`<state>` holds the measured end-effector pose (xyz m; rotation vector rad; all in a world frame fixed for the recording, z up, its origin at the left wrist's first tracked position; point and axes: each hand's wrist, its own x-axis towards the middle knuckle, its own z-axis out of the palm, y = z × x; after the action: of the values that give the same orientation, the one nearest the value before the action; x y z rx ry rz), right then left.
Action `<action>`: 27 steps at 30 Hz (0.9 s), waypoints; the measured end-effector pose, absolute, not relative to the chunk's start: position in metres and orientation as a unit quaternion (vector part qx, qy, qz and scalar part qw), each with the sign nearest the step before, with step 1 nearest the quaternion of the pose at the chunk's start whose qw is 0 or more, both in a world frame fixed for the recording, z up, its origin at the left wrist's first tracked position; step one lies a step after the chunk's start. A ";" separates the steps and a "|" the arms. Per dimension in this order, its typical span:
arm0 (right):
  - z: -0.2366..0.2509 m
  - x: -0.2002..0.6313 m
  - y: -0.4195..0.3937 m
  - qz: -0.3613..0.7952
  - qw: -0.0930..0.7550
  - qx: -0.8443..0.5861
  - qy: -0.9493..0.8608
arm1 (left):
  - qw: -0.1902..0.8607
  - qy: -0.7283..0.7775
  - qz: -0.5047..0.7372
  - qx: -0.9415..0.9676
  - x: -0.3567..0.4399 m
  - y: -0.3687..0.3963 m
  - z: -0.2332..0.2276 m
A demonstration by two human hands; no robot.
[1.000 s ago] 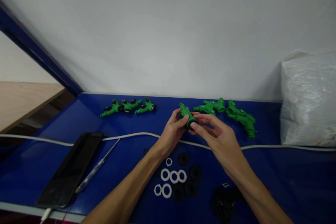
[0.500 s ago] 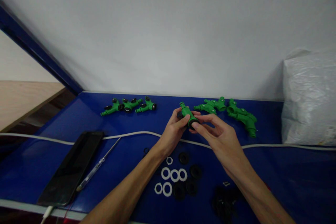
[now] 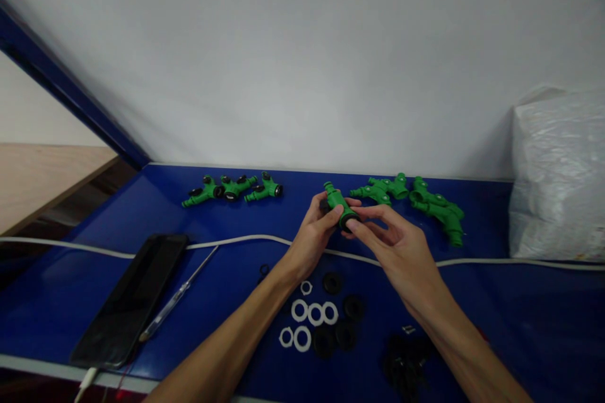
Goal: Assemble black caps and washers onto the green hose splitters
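While the left hand (image 3: 316, 227) is clamped around the body of a green fitting (image 3: 336, 199), the right hand (image 3: 399, 239) grips the nearer end, its thumb set against the mouth of the black collar (image 3: 348, 221). The fitting is held tilted above the middle of the blue desk (image 3: 222, 302), between the two hands, its narrow end pointing toward the wall (image 3: 302, 56). Below the hands lie six white rings (image 3: 323, 313) (some round, some with angular outlines), with several black rings (image 3: 346, 334) just beside them. Farther right, near the right forearm, are small metallic pieces (image 3: 408, 330) and a heap of dark parts (image 3: 404, 362), too dim to identify. Along the rear edge, three green fittings with black parts (image 3: 234, 188) rest at left; a cluster of plain green fittings (image 3: 439, 209) rests at right. A white cable (image 3: 255, 237) crosses the desk behind the rings. At left lie a black phone (image 3: 130, 302) and a slender screwdriver (image 3: 165, 313); at far right stands a bulging, pale plastic bag (image 3: 558, 182).
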<state>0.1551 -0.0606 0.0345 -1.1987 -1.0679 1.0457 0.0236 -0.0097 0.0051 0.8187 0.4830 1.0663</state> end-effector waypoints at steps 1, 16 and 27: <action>0.035 0.155 -0.061 0.446 0.574 -0.514 -0.456 | 0.755 0.222 0.489 0.376 0.024 -0.010 0.005; 0.033 0.152 -0.062 0.443 0.573 -0.518 -0.456 | 0.748 0.231 0.500 0.371 0.025 -0.012 0.004; 0.034 0.156 -0.059 0.430 0.542 -0.528 -0.492 | 0.748 0.255 0.509 0.341 0.026 -0.009 0.009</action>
<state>0.1561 -0.0594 0.0342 -1.2545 -1.1692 1.0224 0.0256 -0.0089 0.0092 0.7449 0.5586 1.1125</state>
